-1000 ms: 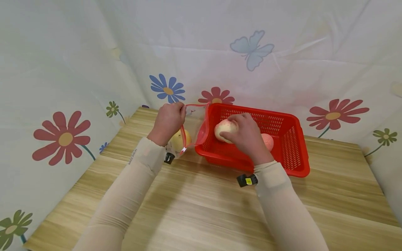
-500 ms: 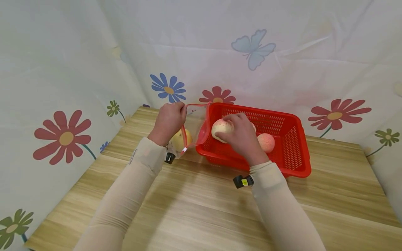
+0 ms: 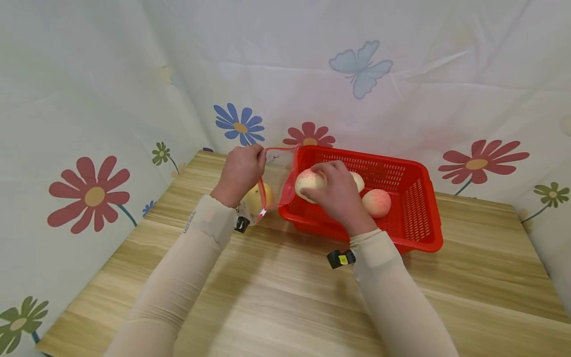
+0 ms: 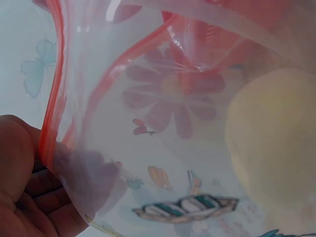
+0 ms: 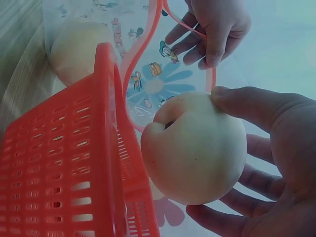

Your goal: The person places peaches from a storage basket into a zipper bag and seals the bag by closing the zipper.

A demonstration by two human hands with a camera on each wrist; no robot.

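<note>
My left hand (image 3: 241,171) pinches the red zip edge of a clear plastic zip bag (image 4: 163,163) printed with small cartoon pictures, and the bag's mouth gapes towards the basket. Inside the bag lies a pale yellow fruit (image 4: 276,138), its kind unclear. Fingers and thumb of my right hand (image 3: 339,196) grip a cream and pink peach (image 5: 197,153) from the right, with its stem dimple facing the bag mouth. In the head view that peach is over the left end of the red plastic basket (image 3: 419,218), close to the bag's red edge.
A pink peach (image 3: 377,203) and a paler one (image 3: 358,181), partly hidden by my right hand, lie in the basket. The basket stands on a wood-grain table (image 3: 250,292). Behind it hangs a white curtain (image 3: 401,114) printed with flowers and a butterfly.
My right hand has moved left with the peach, towards the bag mouth. More of the peaches left in the basket now shows. The left hand and bag have hardly moved.
</note>
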